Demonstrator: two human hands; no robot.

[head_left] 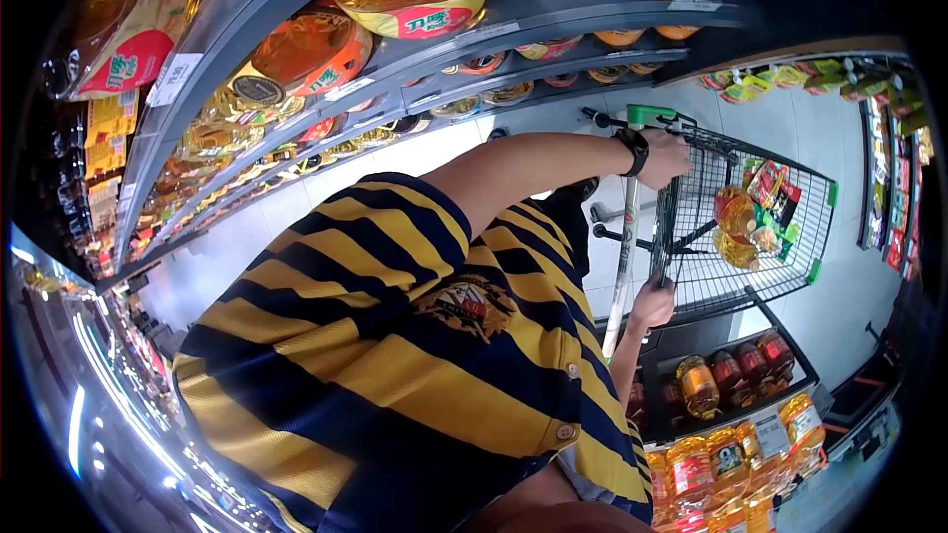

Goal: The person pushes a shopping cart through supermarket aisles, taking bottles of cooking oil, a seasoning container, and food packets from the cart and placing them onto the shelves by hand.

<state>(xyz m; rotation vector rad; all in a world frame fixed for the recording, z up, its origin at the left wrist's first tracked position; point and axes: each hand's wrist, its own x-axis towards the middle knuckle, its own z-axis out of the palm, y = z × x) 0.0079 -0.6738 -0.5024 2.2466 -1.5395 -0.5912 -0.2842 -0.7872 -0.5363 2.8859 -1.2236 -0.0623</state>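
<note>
My left hand (664, 160), with a black watch on its wrist, is closed on the near edge of a wire shopping cart (780, 291), beyond its pale handle bar (622, 266). My right hand (653, 304) is curled on the same near edge, lower in the view; some of its fingers are hidden. Inside the cart lie bottles of golden oil (736, 217) and a red-and-green package (773, 190). Neither hand touches these goods.
Shelves (395, 64) of large oil bottles curve across the top and left. At the lower right stands a display of oil bottles (726, 459) with a dark tray (800, 365) above. Pale floor (839, 316) surrounds the cart, and packaged goods (901, 188) hang at the far right.
</note>
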